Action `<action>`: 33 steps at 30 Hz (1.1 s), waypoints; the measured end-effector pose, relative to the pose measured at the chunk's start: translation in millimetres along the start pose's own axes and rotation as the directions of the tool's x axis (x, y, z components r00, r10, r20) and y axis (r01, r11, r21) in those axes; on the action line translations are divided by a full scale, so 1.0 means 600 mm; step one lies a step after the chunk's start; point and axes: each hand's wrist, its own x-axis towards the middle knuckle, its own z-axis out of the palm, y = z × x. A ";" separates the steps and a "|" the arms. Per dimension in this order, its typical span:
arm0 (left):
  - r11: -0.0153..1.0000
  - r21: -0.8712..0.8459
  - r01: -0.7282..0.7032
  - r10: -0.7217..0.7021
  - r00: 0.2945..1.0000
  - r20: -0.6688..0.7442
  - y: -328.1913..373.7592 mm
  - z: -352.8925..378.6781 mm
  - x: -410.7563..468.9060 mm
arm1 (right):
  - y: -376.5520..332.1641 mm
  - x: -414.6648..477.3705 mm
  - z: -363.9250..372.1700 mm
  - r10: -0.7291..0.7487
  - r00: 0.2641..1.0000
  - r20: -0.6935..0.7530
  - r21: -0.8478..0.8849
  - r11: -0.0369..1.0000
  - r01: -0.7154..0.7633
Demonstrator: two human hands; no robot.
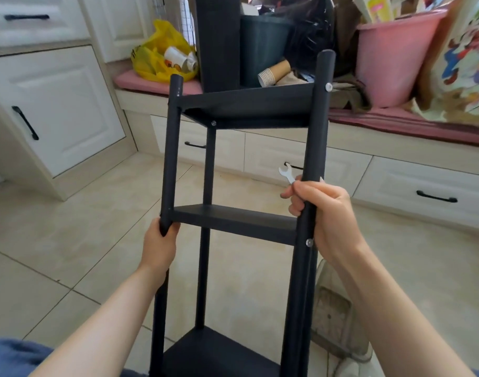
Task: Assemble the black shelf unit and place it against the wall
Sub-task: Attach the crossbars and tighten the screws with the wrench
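Two hands hold the shelf (232,221), which leans away from the person over the floor (69,240). The left hand (159,248) grips the left post (173,148) beside the middle board, and the right hand (322,213) wraps the right post (318,126) with a small wrench (285,174) pinned against it. It would be safer to set the wrench down first, then lift evenly with the posts upright.

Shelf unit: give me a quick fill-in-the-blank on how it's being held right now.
The left hand grips the post on the shelf unit's ____ side. The right hand grips the opposite post together with a small silver ____. The bucket on the cushioned bench behind is ____ in colour.
Missing words: left; wrench; pink.
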 end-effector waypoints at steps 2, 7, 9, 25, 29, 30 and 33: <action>0.996 -0.050 0.074 -0.075 0.997 -0.004 0.004 0.002 0.002 | -0.004 -0.001 0.014 -0.019 0.999 0.029 -0.011 1.000 0.020; 0.977 0.003 0.212 -0.212 0.976 0.042 0.019 0.000 0.005 | -0.011 -0.001 0.044 -0.031 0.995 0.092 -0.080 0.996 0.039; 0.968 -0.059 0.244 -0.241 0.969 0.053 0.029 -0.006 0.005 | -0.012 -0.002 0.054 -0.033 0.993 0.117 -0.116 0.992 0.046; 0.871 0.190 -0.453 0.218 0.703 0.677 0.164 0.021 -0.138 | -0.022 0.019 0.110 0.001 0.973 0.232 -0.378 0.922 0.089; 0.885 0.052 -0.463 0.321 0.686 0.652 0.161 0.029 -0.144 | -0.019 0.014 0.128 -0.041 0.975 0.220 -0.342 0.932 0.116; 0.889 0.027 -0.456 0.331 0.684 0.650 0.161 0.028 -0.144 | -0.020 0.016 0.132 -0.049 0.975 0.218 -0.345 0.930 0.124; 0.889 -0.035 -0.456 0.382 0.698 0.605 0.162 0.025 -0.144 | -0.029 0.021 0.141 -0.077 0.970 0.232 -0.362 0.918 0.160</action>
